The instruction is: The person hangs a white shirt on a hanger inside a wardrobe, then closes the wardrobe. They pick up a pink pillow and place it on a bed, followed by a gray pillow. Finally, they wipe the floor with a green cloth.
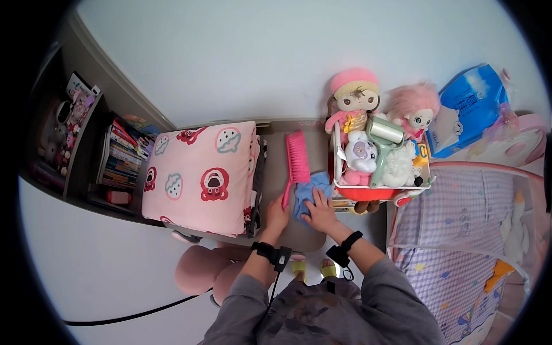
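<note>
My left hand [277, 215] is closed around the handle of a pink long-bristled brush [297, 157], whose head points towards the wall. Under my right hand [321, 213] lies a crumpled blue cloth [311, 186]; the fingers are spread over its top and press on it. The cloth rests on a grey-brown desktop [275, 168], just below the brush's bristles. To the left of the brush sits a stack of folded bedding, topped by a pink printed quilt [194, 177]. Close by on the right stands a white basket [384, 187] of plush toys with a green-handled lint roller [384, 136].
Shelves with books [120, 155] and small figures adjoin the desk at left. Behind the basket are two dolls and a blue package [470, 112]. A netted bed with checked bedding [448, 254] stands at right. A pink padded chair [200, 269] is below the desk's front edge.
</note>
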{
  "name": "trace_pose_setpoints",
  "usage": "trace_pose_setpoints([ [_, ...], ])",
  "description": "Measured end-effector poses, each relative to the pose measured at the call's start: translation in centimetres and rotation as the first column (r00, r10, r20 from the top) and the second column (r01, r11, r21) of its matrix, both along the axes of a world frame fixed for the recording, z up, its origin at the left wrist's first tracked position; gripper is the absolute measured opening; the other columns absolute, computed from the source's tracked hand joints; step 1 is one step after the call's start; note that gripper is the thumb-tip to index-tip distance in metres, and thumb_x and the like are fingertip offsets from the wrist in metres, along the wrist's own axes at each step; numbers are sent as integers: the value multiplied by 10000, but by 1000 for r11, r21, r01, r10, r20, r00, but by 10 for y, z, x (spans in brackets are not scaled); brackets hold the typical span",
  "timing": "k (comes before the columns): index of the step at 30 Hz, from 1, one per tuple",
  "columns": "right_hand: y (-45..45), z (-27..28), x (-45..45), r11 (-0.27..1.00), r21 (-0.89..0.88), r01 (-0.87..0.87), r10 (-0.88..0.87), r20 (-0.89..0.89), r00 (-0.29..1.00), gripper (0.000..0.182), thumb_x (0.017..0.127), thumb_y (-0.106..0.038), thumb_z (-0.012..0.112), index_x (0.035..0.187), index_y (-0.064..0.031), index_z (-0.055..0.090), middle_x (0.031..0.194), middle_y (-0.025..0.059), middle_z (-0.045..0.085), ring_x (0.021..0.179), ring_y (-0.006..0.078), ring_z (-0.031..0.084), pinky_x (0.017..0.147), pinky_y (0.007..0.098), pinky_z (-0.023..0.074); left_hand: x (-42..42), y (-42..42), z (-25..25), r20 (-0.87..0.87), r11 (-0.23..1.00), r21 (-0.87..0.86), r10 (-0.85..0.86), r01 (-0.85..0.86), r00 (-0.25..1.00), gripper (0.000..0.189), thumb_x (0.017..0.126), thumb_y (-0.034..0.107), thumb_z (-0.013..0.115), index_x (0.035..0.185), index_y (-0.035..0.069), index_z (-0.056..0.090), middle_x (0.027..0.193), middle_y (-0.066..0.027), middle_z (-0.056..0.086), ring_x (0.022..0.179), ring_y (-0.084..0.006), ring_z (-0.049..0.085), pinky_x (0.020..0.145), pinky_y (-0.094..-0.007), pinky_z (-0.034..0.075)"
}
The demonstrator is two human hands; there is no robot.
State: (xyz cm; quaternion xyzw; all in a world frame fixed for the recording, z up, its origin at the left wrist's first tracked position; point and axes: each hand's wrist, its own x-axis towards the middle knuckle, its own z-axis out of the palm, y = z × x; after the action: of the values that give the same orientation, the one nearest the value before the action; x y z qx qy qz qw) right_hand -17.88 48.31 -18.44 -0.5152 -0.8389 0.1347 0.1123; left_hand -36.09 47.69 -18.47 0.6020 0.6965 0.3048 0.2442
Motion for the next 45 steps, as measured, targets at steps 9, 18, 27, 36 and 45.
trace_pose_setpoints([
  [9, 1, 13, 6, 996, -52, -76, 73, -53, 996, 466, 747, -369, 669, 1141, -134, 585, 1406, 199, 319, 1316, 373, 272, 1035, 544, 277, 9, -11, 33, -54, 994, 90, 66, -61, 996, 479, 776, 141, 646, 1221, 34, 505, 1090, -223, 529, 963, -380, 539, 873, -428, 432],
  [18, 23, 83, -118, 766, -559, -319, -337, -770, 542, 684, 853, -376, 635, 1279, 84, 363, 1183, 204, 534, 1109, 229, 522, 934, 329, 416, -56, -96, 161, 367, 962, 172, 138, -213, 920, 380, 843, 78, 604, 1202, 11, 502, 1102, -127, 535, 952, -205, 578, 770, -294, 489],
  [27, 47, 104, -214, 648, -648, -401, -571, -761, 307, 658, 738, -210, 738, 1254, 60, 433, 1218, 157, 551, 1096, 205, 538, 899, 331, 453, -146, -167, 160, 432, 832, 110, 452, -543, 780, 360, 876, 87, 581, 1217, 12, 493, 1153, -97, 538, 950, -132, 548, 744, -246, 485],
  [36, 38, 113, -167, 914, -229, -336, -122, -943, 311, 639, 739, 2, 616, 1301, 36, 313, 1098, 154, 589, 941, 225, 604, 764, 305, 511, -259, -135, 185, 163, 855, 260, 419, -448, 893, 398, 847, 145, 621, 1202, 11, 499, 1167, -126, 513, 940, -173, 553, 761, -289, 486],
  [45, 6, 127, -113, 663, -728, -175, -439, -567, 697, 713, 841, -244, 655, 1345, 57, 249, 1088, 161, 585, 924, 176, 590, 796, 284, 484, -379, -59, 146, -152, 863, 52, 505, -503, 850, 588, 776, 417, 635, 1185, 9, 527, 1167, -220, 538, 1112, -349, 498, 959, -402, 390],
])
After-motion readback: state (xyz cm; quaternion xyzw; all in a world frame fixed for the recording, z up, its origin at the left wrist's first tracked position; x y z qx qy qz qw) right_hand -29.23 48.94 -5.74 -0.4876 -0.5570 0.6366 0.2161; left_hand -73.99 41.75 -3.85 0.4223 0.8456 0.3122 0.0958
